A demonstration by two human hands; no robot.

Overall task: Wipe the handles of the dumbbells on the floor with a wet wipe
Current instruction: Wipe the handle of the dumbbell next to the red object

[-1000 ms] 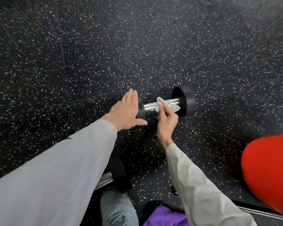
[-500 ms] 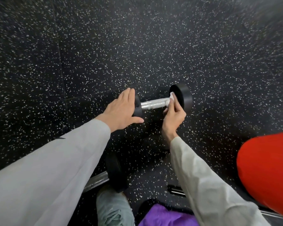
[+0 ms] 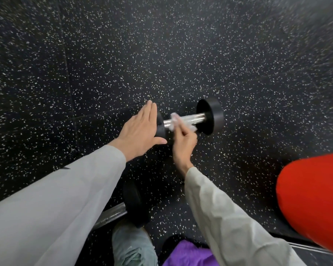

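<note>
Dumbbell (image 3: 188, 120): lies on its side on the floor (image 3: 123, 54), which is black rubber with white specks; it has a shiny metal handle between two black end weights.
Left hand (image 3: 140, 129): flat, fingers straight and together, palm against the outer face of the dumbbell's left end weight, thumb spread below it.
Right hand (image 3: 184, 142): fingers curled round a wet wipe (image 3: 174, 122), pressing it to the handle close to the left end weight; the hand is blurred, so the exact finger positions are unclear.
Wet wipe: white and crumpled, on the front of the handle, partly covered by the right fingers.
Second dumbbell (image 3: 131, 206): nearer the person, lower in view; one black end weight and part of a metal handle show, the rest hidden by the left sleeve.
Sleeves: both arms in pale grey long sleeves.
Red object (image 3: 313, 198): rounded, at the right edge, well apart from the dumbbells.
Purple cloth (image 3: 188, 254): at the bottom edge, beside a knee in light jeans.
</note>
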